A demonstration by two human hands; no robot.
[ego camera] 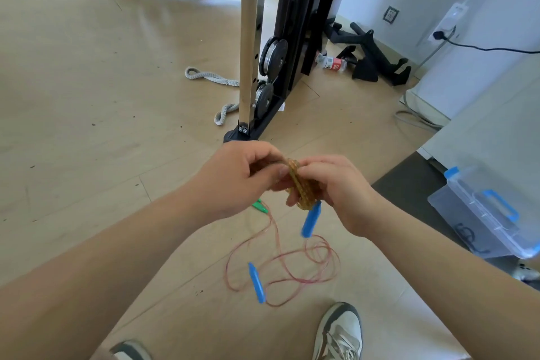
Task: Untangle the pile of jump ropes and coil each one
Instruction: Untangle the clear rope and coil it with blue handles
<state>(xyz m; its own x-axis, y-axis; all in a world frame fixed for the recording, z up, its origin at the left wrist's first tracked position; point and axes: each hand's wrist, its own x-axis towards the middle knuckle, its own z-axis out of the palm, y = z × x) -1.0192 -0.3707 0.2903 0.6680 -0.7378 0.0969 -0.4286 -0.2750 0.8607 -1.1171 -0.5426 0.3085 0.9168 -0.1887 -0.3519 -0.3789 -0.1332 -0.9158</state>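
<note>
I have both hands close together, fingertips almost meeting, and both are clamped on the same thing: a yellow rope (298, 184) gathered into a tight bundle of loops. The left hand (242, 175) pinches the top of the bundle between thumb and curled fingers, and the right hand (336, 190) wraps its fingers round the bundle's other side. A blue handle (311, 219) hangs from the bundle just below the right hand, blurred and tilted. On the floor beneath the hands lies a red rope (292, 269) in loose, overlapping loops, with a second blue handle (256, 282) lying across its loops. A green handle (260, 206) peeks out just under the left hand. I cannot tell which rope it belongs to. To the right of the right hand sits a clear storage box (479, 213) with blue latches. Beyond the hands stands a cable machine (292, 38), with a thick grey rope (210, 76) on the floor to its left. Below the hands I see one shoe (340, 330) on the floor.
</note>
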